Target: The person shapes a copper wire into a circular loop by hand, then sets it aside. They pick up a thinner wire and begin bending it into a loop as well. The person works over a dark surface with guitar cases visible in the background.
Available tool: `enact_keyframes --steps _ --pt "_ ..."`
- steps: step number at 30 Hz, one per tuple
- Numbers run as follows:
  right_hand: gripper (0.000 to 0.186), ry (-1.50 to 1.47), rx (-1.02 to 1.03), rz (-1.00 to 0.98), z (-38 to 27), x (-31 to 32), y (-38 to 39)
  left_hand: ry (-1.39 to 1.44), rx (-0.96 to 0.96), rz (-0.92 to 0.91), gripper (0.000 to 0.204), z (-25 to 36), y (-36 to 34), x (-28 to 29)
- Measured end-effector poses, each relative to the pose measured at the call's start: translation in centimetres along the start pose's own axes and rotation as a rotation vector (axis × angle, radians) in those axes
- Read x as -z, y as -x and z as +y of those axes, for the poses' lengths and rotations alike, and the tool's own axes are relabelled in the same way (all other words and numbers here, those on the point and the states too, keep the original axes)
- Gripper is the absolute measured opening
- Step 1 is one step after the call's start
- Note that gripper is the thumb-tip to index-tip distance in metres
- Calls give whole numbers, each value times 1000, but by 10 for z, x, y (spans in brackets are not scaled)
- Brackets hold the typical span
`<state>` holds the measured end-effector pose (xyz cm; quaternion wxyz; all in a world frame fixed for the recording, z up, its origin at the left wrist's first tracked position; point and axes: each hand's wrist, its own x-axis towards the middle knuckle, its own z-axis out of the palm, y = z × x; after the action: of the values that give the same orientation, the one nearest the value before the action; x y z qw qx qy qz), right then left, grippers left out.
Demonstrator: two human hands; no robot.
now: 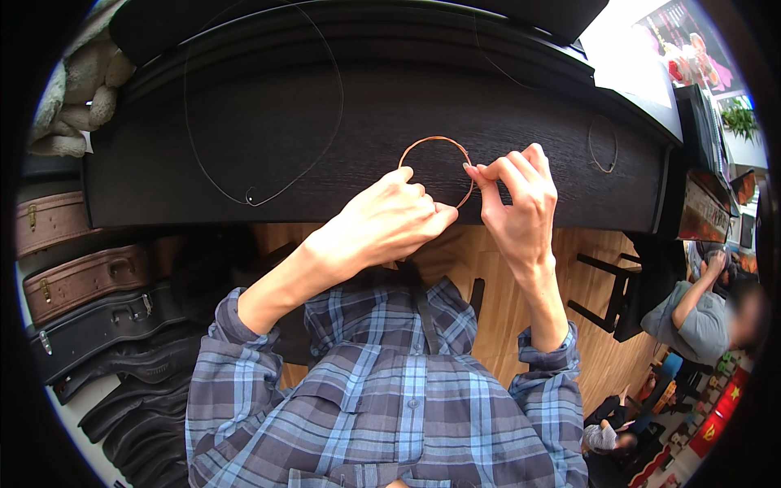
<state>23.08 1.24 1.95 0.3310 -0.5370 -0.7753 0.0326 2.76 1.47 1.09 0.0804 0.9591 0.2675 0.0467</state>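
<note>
Left hand (389, 218) and right hand (514, 197) pinch coiled copper wire (436, 140)

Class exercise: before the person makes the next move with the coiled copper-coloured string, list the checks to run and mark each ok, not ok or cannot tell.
1. Both hands on the coil: left hand and right hand each pinch the copper-coloured coil. Ok.
2. Coil keeps a round loop, no visible kink. Ok.
3. Free end of the coil located: hidden by fingers. Cannot tell.
4. Thin loose string on the black closed lid lies apart from the coil. Ok.
5. Small coil at the right lies apart from the hands. Ok.
</note>
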Motion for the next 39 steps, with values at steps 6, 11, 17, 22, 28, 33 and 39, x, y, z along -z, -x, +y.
enact_keyframes --steps 6,11,17,22,28,33,39 --pt "17 33 29 4 8 4 0 -40 40 -37 31 -1 -2 -2" --pt "18 -2 0 -1 8 7 1 -7 40 39 58 2 3 -4" --pt "17 -9 25 23 7 11 0 -114 -10 128 46 4 3 -9" --pt "13 -24 77 -41 8 15 4 -104 -31 140 35 4 4 -12" --pt "14 -25 181 -150 14 10 4 -125 -69 84 48 3 3 -12" --pt "19 -188 -69 -225 21 3 -6 -123 -88 44 78 4 4 -13" --pt "17 -305 -172 -229 19 3 -9 -131 -57 146 50 3 7 -18"
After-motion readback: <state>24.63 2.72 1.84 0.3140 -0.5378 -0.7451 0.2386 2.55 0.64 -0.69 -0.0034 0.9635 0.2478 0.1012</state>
